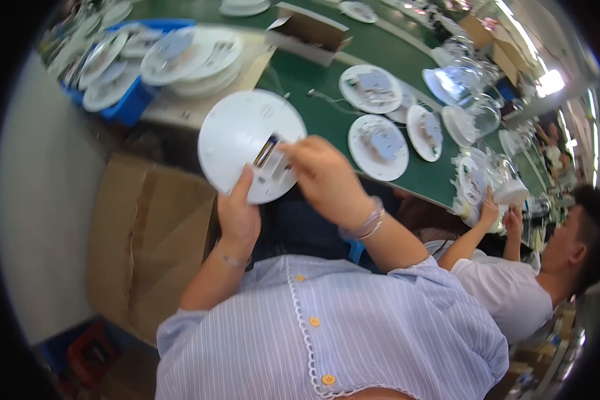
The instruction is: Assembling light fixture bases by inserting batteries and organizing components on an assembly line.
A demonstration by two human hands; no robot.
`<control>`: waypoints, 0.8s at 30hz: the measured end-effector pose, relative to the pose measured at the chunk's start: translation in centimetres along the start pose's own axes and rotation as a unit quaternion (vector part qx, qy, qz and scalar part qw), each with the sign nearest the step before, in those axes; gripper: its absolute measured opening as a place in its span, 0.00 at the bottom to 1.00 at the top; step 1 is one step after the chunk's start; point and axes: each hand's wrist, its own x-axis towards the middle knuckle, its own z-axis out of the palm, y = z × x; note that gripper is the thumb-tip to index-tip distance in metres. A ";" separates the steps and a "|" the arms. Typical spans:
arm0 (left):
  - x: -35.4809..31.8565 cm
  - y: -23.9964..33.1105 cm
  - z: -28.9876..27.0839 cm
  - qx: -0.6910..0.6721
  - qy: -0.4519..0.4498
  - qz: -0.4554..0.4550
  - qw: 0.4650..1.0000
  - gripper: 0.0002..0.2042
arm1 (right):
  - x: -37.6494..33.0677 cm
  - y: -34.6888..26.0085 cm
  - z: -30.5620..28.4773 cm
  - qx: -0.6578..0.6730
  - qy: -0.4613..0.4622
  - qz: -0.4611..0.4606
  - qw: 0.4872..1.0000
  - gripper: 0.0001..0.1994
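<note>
White round lamp base (pixel 243 137) sits clamped in my left hand (pixel 239 217); right hand (pixel 323 175) fingers pinch its small connector (pixel 268 152) (keep the disc steady).

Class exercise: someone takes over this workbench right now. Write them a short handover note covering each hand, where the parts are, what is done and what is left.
Left hand: holds the round white lamp base by its lower edge, raised above the lap.
Right hand: fingertips at the small metal clip on the base.
Parts: more round bases lie on the green bench; stacked ones fill the blue crate.
Done: cannot tell.
Left: the clip looks unfinished.
</note>
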 end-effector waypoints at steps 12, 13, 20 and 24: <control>-0.4 -0.7 -0.5 0.038 0.007 -0.031 0.999 0.17 | 0.2 0.1 3.0 -0.095 0.042 -0.009 0.995 0.12; -0.3 -0.6 -0.5 0.047 0.017 -0.021 0.999 0.17 | 0.1 -0.1 3.0 -0.057 0.026 -0.001 0.998 0.11; 0.2 -0.6 -1.3 0.002 0.028 -0.044 0.999 0.18 | -0.5 -0.5 3.8 -0.022 0.042 -0.004 0.999 0.09; -0.3 -0.3 -1.2 -0.005 0.023 -0.041 0.999 0.19 | -0.4 -0.4 3.7 -0.050 0.086 -0.072 0.992 0.08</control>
